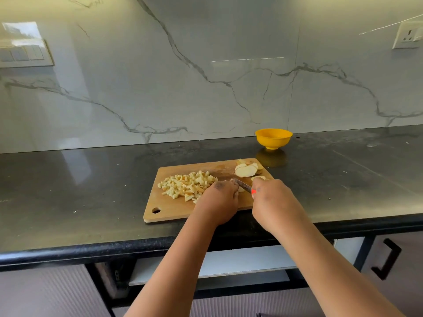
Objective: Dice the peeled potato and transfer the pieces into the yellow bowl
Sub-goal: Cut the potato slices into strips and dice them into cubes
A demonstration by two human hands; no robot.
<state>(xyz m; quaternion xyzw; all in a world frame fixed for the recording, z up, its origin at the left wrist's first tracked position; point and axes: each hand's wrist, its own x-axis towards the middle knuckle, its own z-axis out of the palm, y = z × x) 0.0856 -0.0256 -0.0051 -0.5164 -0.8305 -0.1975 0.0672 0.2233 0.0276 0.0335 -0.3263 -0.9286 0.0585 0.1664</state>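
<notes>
Bench [91, 191]: dark, polished stone, set against a veined marble wall; all items below are carried on it.

Cutting board [174, 209]: wooden, with a hanging hole at its near left corner; laid near the front edge of the bench.

Right hand [272, 200]: fingers curled and clenched around a knife [244, 186], whose orange handle just shows at the knuckles; the blade is pointed left and away, towards the left hand.

Left hand [219, 197]: laid knuckles-up on the board, fingers curled downward at the blade's tip. What is pinned beneath them is hidden, so a grasp cannot be told for certain.

Diced potato [185, 185]: a heap of small pale cubes on the left half of the board, just left of the left hand and touching it at the near edge.

Potato slices [246, 170]: uncut rounds stacked at the far right corner of the board, just beyond both hands; one smaller slice is seen nearer the right hand.

Yellow bowl [273, 138]: upright on the bench beyond the board's far right corner, well apart from both hands.
</notes>
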